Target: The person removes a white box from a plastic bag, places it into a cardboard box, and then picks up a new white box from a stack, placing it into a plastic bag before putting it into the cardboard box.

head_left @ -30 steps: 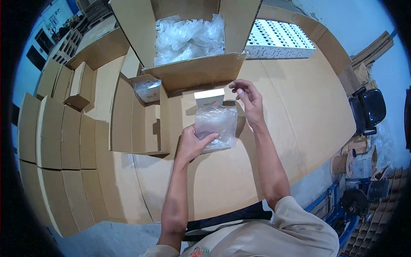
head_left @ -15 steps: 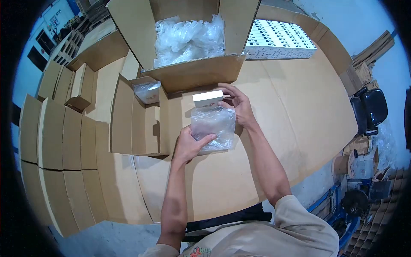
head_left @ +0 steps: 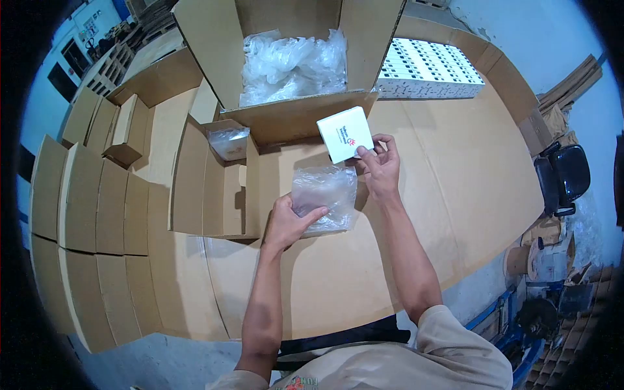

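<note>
My left hand (head_left: 287, 221) grips a clear bubble-wrap pouch (head_left: 328, 195), thumb laid across its front. Just above the pouch, my right hand (head_left: 380, 169) holds a small white box (head_left: 345, 134) by its lower right corner. Dark and red print shows on the face of the box, which is tilted up and apart from the pouch. To the left of my hands stands an open cardboard carton (head_left: 211, 195). A wrapped item in clear plastic (head_left: 229, 143) lies at its far end.
A large open carton (head_left: 296, 120) full of clear plastic pouches (head_left: 292, 65) stands at the back. White boxes in a block (head_left: 429, 68) sit at the back right. Several folded cartons (head_left: 81, 201) line the left side. A black chair (head_left: 564, 172) is at the right.
My right hand has raised the white box up and away from the pouch, turning its printed face into view. My left hand keeps the pouch in nearly the same place.
</note>
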The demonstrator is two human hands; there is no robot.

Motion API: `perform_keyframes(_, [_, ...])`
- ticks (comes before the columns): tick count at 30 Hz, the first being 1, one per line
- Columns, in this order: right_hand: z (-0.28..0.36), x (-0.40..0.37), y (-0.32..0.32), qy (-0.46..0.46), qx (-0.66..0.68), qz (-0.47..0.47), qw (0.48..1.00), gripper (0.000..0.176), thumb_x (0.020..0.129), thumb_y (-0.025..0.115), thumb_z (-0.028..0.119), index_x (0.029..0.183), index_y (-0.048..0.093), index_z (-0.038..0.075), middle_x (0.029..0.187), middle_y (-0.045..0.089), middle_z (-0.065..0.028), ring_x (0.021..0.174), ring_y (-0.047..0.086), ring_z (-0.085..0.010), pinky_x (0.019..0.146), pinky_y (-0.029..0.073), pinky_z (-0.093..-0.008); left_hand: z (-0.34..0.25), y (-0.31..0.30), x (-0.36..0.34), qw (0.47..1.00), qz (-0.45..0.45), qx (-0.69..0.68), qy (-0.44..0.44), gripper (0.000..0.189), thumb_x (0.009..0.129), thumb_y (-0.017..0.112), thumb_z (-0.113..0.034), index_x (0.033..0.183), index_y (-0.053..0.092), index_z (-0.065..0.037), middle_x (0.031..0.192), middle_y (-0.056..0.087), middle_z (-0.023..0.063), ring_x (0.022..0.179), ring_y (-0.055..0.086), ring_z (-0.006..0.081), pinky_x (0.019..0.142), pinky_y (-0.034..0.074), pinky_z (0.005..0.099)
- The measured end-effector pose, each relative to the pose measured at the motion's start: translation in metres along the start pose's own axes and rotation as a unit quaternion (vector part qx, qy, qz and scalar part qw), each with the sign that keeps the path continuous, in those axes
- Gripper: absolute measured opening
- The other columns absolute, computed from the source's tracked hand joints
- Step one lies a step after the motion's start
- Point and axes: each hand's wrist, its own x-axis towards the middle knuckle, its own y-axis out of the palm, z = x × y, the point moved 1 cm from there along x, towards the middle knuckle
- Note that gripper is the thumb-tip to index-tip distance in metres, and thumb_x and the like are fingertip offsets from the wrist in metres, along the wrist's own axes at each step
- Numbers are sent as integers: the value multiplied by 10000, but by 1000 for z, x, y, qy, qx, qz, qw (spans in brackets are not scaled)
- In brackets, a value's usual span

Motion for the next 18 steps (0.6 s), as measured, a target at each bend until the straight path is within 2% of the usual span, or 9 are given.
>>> perform_keyframes(3, [-1,-2,-1,27,83,15,996,330,941,687,-38,1180,467,18,1136,608,-160,1013,705,-238,819,636,-334,-4,1,-1,1000,-2,-6,4,365,803,869,-121,1109,724,14,1036,767,96,936,705,144,875,559,325])
perform_keyframes(6, [4,-7,8,40,95,24,994,313,938,694,-35,1150,470,18,1114,622,-162,988,705,-223,824,630,-331,-2,2,-1,1000,-7,0,1,378,798,874,-126,1116,724,13,1039,766,98,937,705,147,873,561,328])
perform_keyframes(12, [-2,-6,4,15,47,73,996,285,919,726,-21,1101,509,16,1063,667,-141,987,683,-175,873,602,-306,4,1,1,1000,-6,19,12,396,798,873,-129,1136,723,11,1039,765,97,933,706,152,872,560,329])
perform_keyframes(18, [4,-8,3,12,-1,103,995,289,922,743,37,1124,536,20,1029,687,-119,956,664,-150,851,549,-291,2,0,0,1000,-16,8,7,406,802,870,-124,1146,709,20,1046,761,98,937,705,157,877,560,335])
